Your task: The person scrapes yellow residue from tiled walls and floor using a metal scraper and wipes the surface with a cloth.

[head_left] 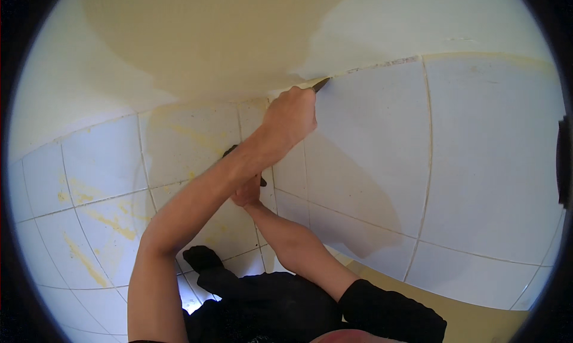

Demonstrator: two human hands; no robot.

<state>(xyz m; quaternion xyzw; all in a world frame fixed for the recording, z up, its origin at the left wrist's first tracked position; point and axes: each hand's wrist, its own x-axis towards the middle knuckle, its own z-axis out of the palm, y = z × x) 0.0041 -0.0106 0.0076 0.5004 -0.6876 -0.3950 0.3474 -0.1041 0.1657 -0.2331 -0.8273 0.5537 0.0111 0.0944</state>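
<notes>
My left hand (292, 113) is closed around a tool whose handle is hidden in the fist. Its dark, pointed blade, like a knife's (322, 84), sticks out past the knuckles. The tip touches the seam along the top edge of the white wall tiles (370, 122), where they meet the cream-painted wall (412, 20). Lower down, my right hand (248, 192) is partly covered by my left forearm, which crosses over it. Bits of a dark object (263, 180) show beside its fingers; what it is, I cannot make out.
Two tiled walls meet in a corner just below my left hand. Yellowish smears (110, 223) mark the left tiles. A rough, chipped strip (400, 62) runs along the right tiles' top edge. A black-covered foot (203, 257) shows below, and a dark object (564, 164) at the far right.
</notes>
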